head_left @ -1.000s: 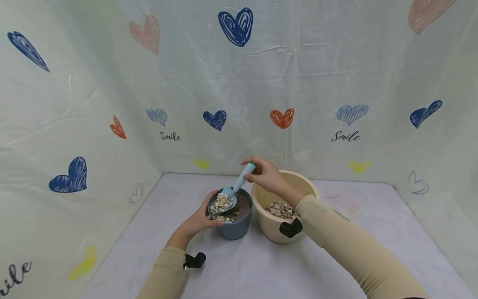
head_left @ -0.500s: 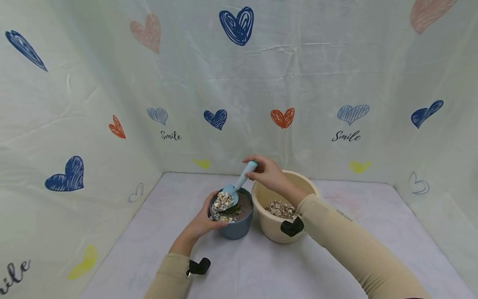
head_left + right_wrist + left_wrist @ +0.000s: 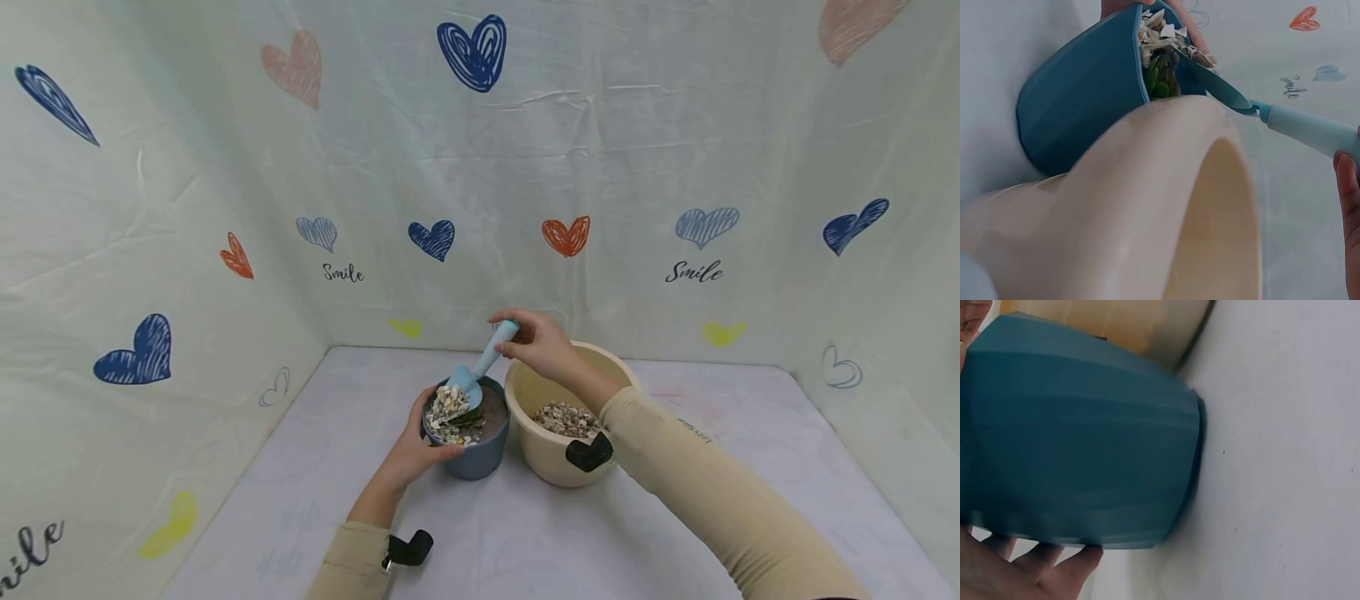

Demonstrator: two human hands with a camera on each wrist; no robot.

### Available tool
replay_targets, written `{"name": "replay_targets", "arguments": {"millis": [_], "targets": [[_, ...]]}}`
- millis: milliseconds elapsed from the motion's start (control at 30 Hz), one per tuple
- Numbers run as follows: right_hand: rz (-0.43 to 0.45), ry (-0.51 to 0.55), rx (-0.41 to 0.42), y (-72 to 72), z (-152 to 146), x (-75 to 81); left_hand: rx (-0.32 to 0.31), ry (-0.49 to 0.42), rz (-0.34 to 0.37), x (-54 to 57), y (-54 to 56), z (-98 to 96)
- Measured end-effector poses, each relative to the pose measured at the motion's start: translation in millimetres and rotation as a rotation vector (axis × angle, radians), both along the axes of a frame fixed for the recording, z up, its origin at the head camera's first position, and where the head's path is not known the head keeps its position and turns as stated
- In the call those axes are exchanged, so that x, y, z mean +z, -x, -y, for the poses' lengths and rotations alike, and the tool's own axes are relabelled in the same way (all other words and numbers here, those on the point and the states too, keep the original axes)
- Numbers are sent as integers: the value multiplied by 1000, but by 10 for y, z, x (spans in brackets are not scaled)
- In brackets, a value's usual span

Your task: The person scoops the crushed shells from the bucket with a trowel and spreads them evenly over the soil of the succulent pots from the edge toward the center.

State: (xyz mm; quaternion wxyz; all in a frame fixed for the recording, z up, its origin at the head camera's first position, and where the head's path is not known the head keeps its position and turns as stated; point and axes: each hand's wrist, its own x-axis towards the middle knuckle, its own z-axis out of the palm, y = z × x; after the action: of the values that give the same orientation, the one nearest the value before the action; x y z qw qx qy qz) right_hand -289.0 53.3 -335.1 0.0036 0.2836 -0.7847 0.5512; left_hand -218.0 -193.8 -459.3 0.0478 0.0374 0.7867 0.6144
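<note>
My left hand (image 3: 411, 450) holds the blue plant pot (image 3: 1085, 431) around its left side, with fingers along the wall and the thumb near the front rim. In my right hand (image 3: 542, 343) is the handle of a light blue scoop (image 3: 467, 381), tilted with its blade down over the left part of the pot. Pale stone chips (image 3: 448, 403) lie on the blade and spill onto the pot's left side. A small green succulent (image 3: 1161, 76) shows beside the chips, and brownish soil (image 3: 493, 412) fills the right part of the pot.
A cream bucket (image 3: 528, 442) with more mixed gravel (image 3: 564, 419) in it stands right beside the pot, under my right forearm. The white-covered table (image 3: 525, 542) meets a heart-printed curtain (image 3: 495, 175) at the back and sides.
The scoop has shifted slightly right and up, and more chips lie in the pot's left side. More of the succulent shows. My left wrist has moved right a little, still holding the pot.
</note>
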Motion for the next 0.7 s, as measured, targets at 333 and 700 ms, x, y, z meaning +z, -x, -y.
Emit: {"name": "replay_targets", "arguments": {"millis": [333, 700], "targets": [[-5, 5, 8, 7, 20, 15, 41, -23, -57, -14, -42, -92], [-12, -1, 6, 18, 45, 26, 137, -10, -66, -16, -122, -204]]}}
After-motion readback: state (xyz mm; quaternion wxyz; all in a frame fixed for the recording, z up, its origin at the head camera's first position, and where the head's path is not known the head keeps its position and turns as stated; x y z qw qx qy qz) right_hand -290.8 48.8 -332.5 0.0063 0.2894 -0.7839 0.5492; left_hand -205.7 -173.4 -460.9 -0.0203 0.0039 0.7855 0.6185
